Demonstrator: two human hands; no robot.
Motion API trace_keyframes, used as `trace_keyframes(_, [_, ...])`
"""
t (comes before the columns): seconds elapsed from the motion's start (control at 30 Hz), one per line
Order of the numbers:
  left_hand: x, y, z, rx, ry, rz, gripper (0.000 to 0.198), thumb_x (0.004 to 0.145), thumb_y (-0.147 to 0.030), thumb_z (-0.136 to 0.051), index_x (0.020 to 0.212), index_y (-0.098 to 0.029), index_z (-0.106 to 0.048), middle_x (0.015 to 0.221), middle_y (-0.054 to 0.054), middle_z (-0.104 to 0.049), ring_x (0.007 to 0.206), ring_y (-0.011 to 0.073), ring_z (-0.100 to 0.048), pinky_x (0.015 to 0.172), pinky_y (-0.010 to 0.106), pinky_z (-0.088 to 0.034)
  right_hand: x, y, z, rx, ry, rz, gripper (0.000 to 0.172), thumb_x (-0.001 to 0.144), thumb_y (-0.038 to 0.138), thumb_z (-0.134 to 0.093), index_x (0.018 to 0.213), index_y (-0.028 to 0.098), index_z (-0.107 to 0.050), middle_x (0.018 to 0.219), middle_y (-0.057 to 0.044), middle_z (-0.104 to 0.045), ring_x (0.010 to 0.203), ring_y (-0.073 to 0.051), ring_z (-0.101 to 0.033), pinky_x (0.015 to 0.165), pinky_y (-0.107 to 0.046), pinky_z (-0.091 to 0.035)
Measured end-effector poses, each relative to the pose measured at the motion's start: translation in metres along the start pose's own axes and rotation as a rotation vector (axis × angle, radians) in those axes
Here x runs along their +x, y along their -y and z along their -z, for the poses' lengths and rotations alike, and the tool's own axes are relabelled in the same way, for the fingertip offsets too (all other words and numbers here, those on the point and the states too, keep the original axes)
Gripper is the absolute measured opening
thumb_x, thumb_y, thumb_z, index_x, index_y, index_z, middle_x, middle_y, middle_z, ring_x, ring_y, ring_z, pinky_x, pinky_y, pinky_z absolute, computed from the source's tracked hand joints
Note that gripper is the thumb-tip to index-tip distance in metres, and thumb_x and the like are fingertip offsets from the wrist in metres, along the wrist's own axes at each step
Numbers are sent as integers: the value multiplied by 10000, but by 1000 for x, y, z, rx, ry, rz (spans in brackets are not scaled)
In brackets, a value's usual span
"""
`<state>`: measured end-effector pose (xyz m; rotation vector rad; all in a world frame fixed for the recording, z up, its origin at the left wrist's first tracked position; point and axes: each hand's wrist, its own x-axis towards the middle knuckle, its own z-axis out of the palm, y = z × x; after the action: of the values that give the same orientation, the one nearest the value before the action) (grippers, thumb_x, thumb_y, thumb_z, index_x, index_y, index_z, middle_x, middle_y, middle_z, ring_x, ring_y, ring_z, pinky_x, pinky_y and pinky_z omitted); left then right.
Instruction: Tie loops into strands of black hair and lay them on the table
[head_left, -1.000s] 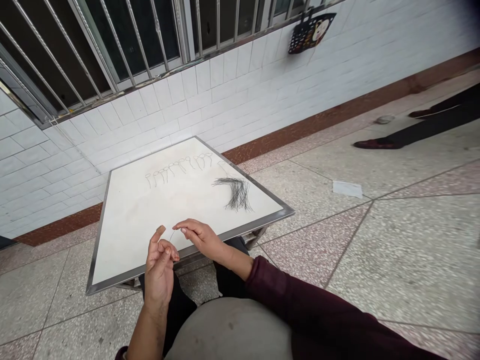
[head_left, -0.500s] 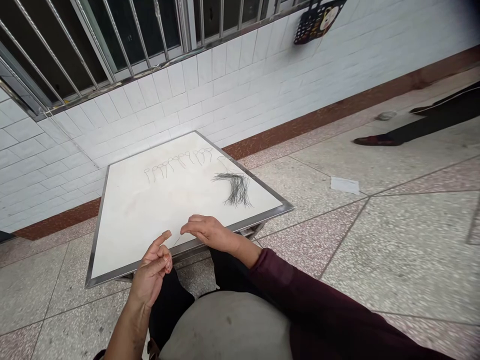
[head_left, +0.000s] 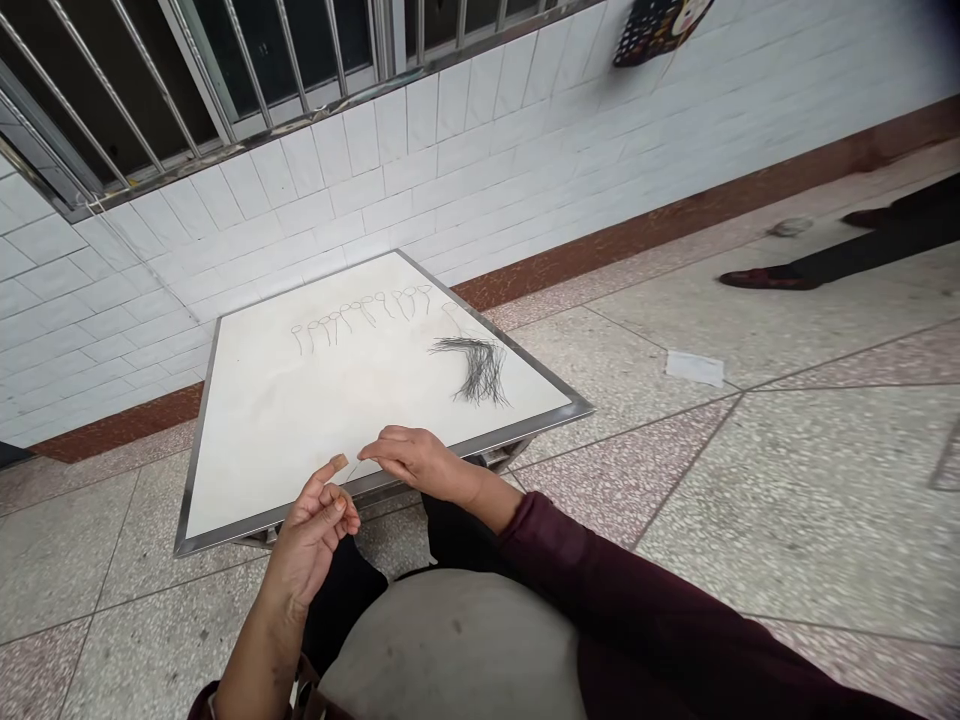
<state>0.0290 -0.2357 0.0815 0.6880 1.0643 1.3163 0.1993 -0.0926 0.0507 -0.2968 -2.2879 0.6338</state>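
Observation:
A thin wire (head_left: pixel 352 468) runs between my two hands over the table's near edge. My left hand (head_left: pixel 319 522) pinches its lower end between thumb and curled fingers, with the index finger pointing out. From the right, my right hand (head_left: pixel 420 465) grips the other end in its fingertips; the exact hold is too small to see. On the white tabletop (head_left: pixel 259 430) lies a loose bundle of dark straight wires (head_left: pixel 481 372), beyond my right hand. A row of several wires with looped ends (head_left: pixel 364 315) lies across the far half of the table.
The table has a metal rim (head_left: pixel 517 425). Behind it stand a white tiled wall (head_left: pixel 337 200) and a barred window (head_left: pixel 262 60). A dark patterned bag (head_left: pixel 656 35) hangs on the wall. On the floor at right are a white sheet (head_left: pixel 695 368) and another person's shoe (head_left: pixel 769 279).
The view has shifted slightly. My left hand has moved a little right, closer to the right hand. Both hands keep hold of the wire.

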Motion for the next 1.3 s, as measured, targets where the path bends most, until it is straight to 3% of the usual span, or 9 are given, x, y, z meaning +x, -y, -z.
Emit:
trace_keyframes(0.17, [-1, 3, 7, -39, -11, 29, 523, 823, -254, -682, 1327, -234, -541, 778, 6, -574, 577, 61, -436, 569, 198, -356, -3, -2, 0, -19, -13, 65, 302, 992, 222, -372, 1118, 199, -646, 748, -41, -567, 711, -141, -532, 630, -232, -425])
trace_keyframes(0.4, [-7, 1, 19, 224, 90, 86, 539, 842, -282, -622, 1364, -203, -512, 644, -19, -503, 524, 72, -353, 494, 221, -231, -6, -3, 0, -60, 18, 173, 295, 993, 180, -364, 1046, 193, -654, 770, -43, -579, 736, -127, -538, 649, -217, -429])
trace_keyframes(0.53, [-12, -5, 20, 381, 80, 55, 526, 861, -295, -564, 1378, -224, -502, 618, -37, -424, 536, 84, -301, 507, 248, -183, -5, 0, 1, -94, 52, 210, 313, 979, 132, -351, 1060, 208, -644, 777, -41, -596, 757, -133, -538, 671, -226, -432])
trace_keyframes(0.73, [-21, -11, 22, 490, 9, 26, 556, 855, -340, -550, 1394, -216, -487, 611, -44, -383, 547, 95, -293, 530, 259, -187, -6, -9, 11, -150, -28, 165, 283, 972, 131, -375, 1032, 192, -645, 765, -42, -598, 743, -134, -549, 624, -223, -431])
trace_keyframes(0.9, [-22, -15, 34, 455, -210, -2, 593, 861, -432, -576, 1407, -232, -457, 642, -35, -473, 561, 96, -346, 550, 237, -272, -7, -14, 20, -194, -128, 102, 244, 962, 142, -417, 1057, 185, -637, 717, -31, -589, 704, -139, -552, 618, -238, -445])
trace_keyframes(1.0, [-17, -14, 25, 357, -201, 23, 615, 843, -461, -613, 1396, -238, -462, 810, 18, -611, 679, 116, -501, 653, 245, -386, -5, -7, 15, -176, -133, 129, 241, 963, 153, -423, 1064, 190, -638, 711, -26, -595, 689, -134, -553, 617, -236, -450])
trace_keyframes(1.13, [-8, -7, -1, 163, -71, 26, 584, 845, -419, -636, 1371, -210, -491, 964, 78, -661, 835, 155, -590, 784, 290, -455, -3, 3, 6, -172, -106, 185, 229, 964, 164, -436, 1065, 191, -641, 714, -23, -593, 686, -128, -549, 606, -224, -444])
trace_keyframes(1.23, [-3, -2, -12, 49, -18, 28, 545, 835, -338, -666, 1342, -201, -521, 863, 46, -653, 637, 85, -534, 624, 222, -434, -4, 5, 4, -178, -99, 218, 216, 967, 169, -444, 1062, 187, -638, 716, -22, -586, 692, -126, -543, 609, -220, -437])
trace_keyframes(1.3, [-1, 1, -13, 28, -6, 32, 543, 817, -302, -687, 1326, -192, -534, 794, 23, -637, 503, 38, -419, 495, 186, -340, -6, 4, 5, -182, -88, 226, 220, 973, 169, -434, 1061, 190, -634, 731, -25, -588, 702, -125, -539, 622, -221, -434])
